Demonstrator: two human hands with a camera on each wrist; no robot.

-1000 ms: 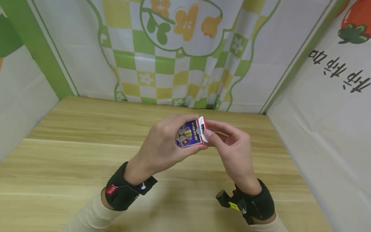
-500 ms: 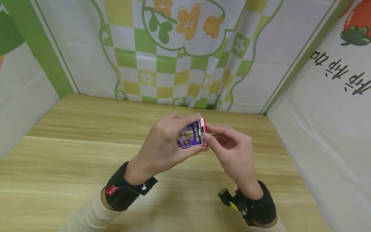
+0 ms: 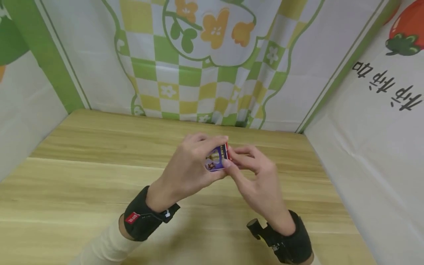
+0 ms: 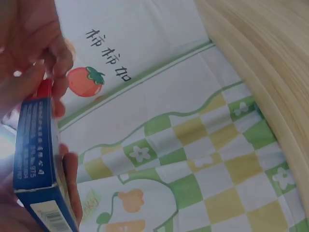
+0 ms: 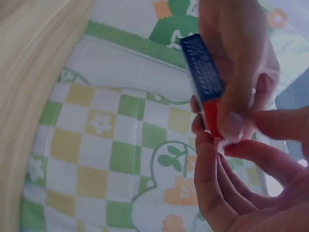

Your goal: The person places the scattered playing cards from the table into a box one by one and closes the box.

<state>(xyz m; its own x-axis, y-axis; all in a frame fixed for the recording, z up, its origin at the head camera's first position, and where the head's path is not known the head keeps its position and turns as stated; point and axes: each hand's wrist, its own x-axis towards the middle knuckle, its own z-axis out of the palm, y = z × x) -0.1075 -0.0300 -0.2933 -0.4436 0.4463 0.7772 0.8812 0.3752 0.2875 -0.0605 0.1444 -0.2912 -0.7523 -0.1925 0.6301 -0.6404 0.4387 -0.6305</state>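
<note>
Above the table my left hand (image 3: 188, 163) grips a small playing card box (image 3: 214, 161) between thumb and fingers. Its printed face, purple with a golden cup, points up in the head view. My right hand (image 3: 260, 180) pinches the box's right end, thumb in front and fingers behind. In the left wrist view the card box (image 4: 35, 145) shows a blue side with white print, a barcode on its near end and a red far end. The right wrist view has the red end of the card box (image 5: 211, 116) under the left thumb, with right fingers (image 5: 208, 169) close against it.
A wooden table (image 3: 82, 191) lies beneath both hands. Behind it hangs a checked green and yellow curtain (image 3: 188, 77), and a white wall sheet (image 3: 357, 147) with a tomato print stands to the right. Each wrist wears a black strap (image 3: 140, 217).
The white flap that stood out at the box's right end has folded in and no longer shows. The right hand has moved left, closer against the box.
</note>
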